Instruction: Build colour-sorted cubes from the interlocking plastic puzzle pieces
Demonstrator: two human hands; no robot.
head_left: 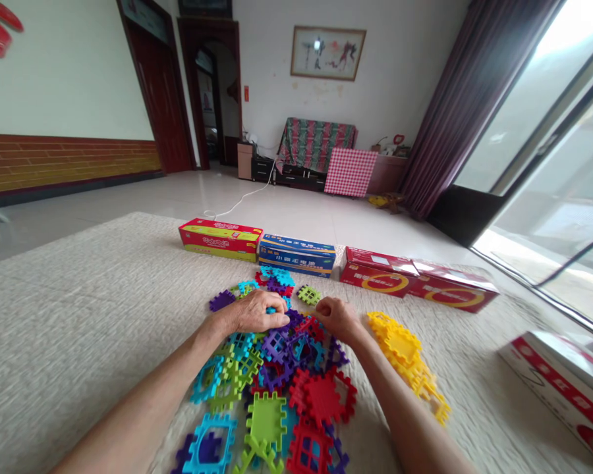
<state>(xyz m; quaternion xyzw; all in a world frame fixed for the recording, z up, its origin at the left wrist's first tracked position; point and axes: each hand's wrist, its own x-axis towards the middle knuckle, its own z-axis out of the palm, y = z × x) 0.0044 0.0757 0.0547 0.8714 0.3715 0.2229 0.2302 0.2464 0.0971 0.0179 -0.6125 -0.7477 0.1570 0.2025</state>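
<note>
A loose pile of plastic interlocking building pieces with notched edges lies on the cloth in front of me: purple [277,345], red [326,395], lime green [267,418] and light blue ones [210,444]. Over the back of this pile is my left hand [261,312], its fingers bent and closed together; what they grip is hidden. My right hand [340,317] is curled in a pinch at the pile's right side. A sliver of yellow shows by its fingertips, too small to make out. Just behind, a lime piece [308,295] lies flat. Yellow pieces [404,345] form a separate heap right of my right forearm.
Along the back stand a red and yellow box [221,240], a blue box [296,255] and two dark red boxes [380,273], [454,288] end to end. A white and red box [563,388] sits at the right. Beige textured cloth [103,296] lies underneath.
</note>
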